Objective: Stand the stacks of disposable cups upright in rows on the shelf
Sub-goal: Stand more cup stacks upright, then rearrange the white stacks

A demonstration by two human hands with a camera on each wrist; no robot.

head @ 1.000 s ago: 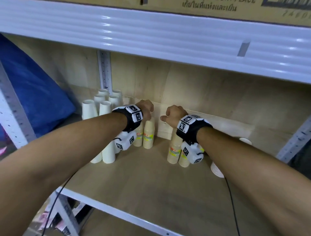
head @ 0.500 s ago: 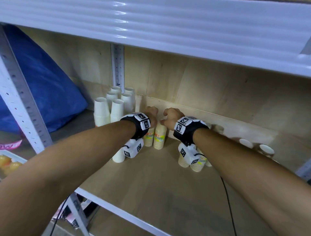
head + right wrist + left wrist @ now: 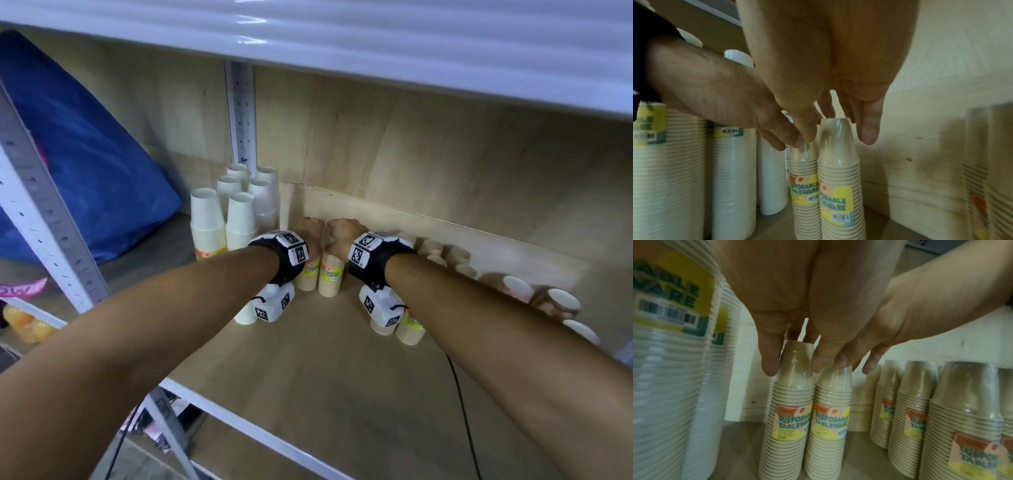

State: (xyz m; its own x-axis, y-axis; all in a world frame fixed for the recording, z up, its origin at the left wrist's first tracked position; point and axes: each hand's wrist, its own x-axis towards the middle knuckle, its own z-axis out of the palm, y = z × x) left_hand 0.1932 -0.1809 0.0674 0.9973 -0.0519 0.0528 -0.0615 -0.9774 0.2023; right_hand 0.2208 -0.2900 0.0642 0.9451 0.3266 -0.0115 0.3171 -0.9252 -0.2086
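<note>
Two brown stacks (image 3: 320,274) are stood upright, touching, at the back of the shelf (image 3: 342,377); each top is pinched from directly above, one by the left hand (image 3: 310,233), one by the right hand (image 3: 342,236)

Even, moderate light is seen in the head view, with glare streaks on the upper shelf edge (image 3: 342,37). Straight lines are bent toward the frame edges. Both wrist views are dimmer, with a greenish cast; motion blur is shown at their left and right margins.
</note>
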